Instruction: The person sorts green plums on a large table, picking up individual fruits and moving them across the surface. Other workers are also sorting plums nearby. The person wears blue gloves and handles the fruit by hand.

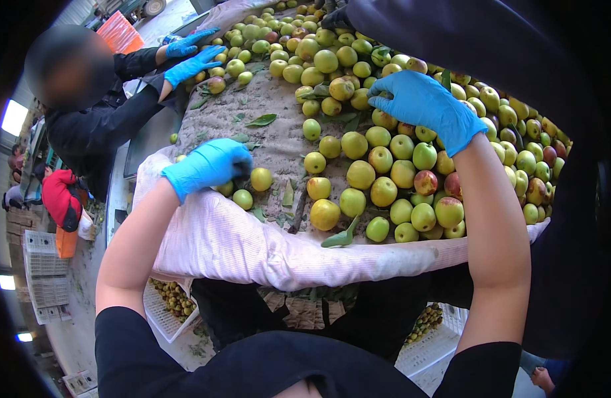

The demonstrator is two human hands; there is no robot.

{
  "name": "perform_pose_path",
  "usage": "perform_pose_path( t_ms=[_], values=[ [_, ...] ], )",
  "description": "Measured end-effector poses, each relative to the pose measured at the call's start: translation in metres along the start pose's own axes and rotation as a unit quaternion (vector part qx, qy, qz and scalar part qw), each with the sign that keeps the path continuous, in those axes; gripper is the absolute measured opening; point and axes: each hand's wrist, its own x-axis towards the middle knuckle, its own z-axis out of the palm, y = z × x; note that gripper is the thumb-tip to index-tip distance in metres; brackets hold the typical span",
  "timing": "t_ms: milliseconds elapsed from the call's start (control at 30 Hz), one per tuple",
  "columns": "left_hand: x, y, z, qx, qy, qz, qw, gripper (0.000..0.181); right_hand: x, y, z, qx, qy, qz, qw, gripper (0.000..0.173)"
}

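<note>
Many green and reddish jujube-like fruits lie on a dirty cloth-covered table, thickest at the right and far side. My right hand, in a blue glove, is over the pile with its fingertips beside several fruits; whether it grips one I cannot tell. My left hand, also gloved in blue, is at the near left, fingers bent down and blurred, close to a few loose fruits. What lies under its fingers is hidden. Green leaves are scattered on the cloth.
A rolled striped cloth edges the table's near side. A co-worker's blue-gloved hands touch fruits at the far left. Dark clothing of another person covers the upper right. Crates of fruit stand below the table at both sides.
</note>
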Motion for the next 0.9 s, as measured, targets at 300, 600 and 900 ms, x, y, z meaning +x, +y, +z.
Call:
perform_pose_path(
  t_ms=[300,600,900],
  values=[
    [-0.124,-0.070,-0.055,0.073,0.225,-0.250,0.939,0.024,-0.003,-0.004,-0.002,-0.036,0.008,0.008,0.999,0.033],
    [-0.058,0.042,-0.033,-0.141,0.044,-0.040,0.988,0.038,0.000,0.005,0.002,-0.067,0.023,-0.007,0.997,0.031],
    [0.016,0.016,-0.045,0.079,0.015,-0.120,0.989,0.026,-0.005,0.005,-0.011,-0.148,0.078,0.045,0.985,0.020]
  ],
)
